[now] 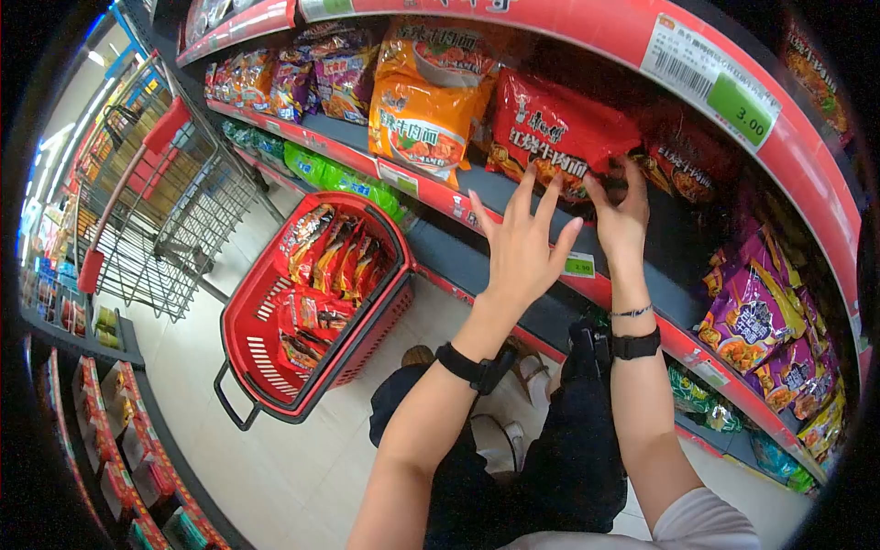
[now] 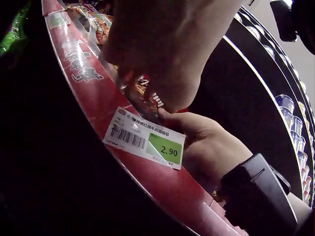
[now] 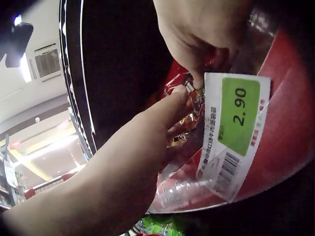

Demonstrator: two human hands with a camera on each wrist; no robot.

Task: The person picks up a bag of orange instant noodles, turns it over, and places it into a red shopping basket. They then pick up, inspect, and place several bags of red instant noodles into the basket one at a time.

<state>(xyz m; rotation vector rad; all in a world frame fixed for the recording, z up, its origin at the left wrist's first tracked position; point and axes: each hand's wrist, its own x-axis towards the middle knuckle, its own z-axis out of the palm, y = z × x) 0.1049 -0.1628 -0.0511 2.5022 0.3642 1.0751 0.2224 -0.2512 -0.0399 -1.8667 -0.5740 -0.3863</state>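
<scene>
A red packet of instant noodles (image 1: 559, 128) leans on the middle shelf, its printed front facing me. My left hand (image 1: 527, 243) reaches to its lower edge, fingers spread and fingertips at the wrapper. Beside it, my right hand (image 1: 623, 225) is at the packet's lower right corner, with thumb and fingers bent and a dark gap between them. In the left wrist view, the left hand (image 2: 167, 44) overlaps the packet (image 2: 142, 88). The right wrist view has the right hand (image 3: 206, 29) over the shiny wrapper (image 3: 189, 118), partly hidden behind a price tag.
Orange noodle packets (image 1: 422, 119) stand left of the red one; purple packets (image 1: 756, 312) lie to the right. A red shopping basket (image 1: 243, 335) on the floor holds several red packets. Behind it is a wire cart (image 1: 165, 211). A red shelf edge (image 1: 669, 339) runs below my hands.
</scene>
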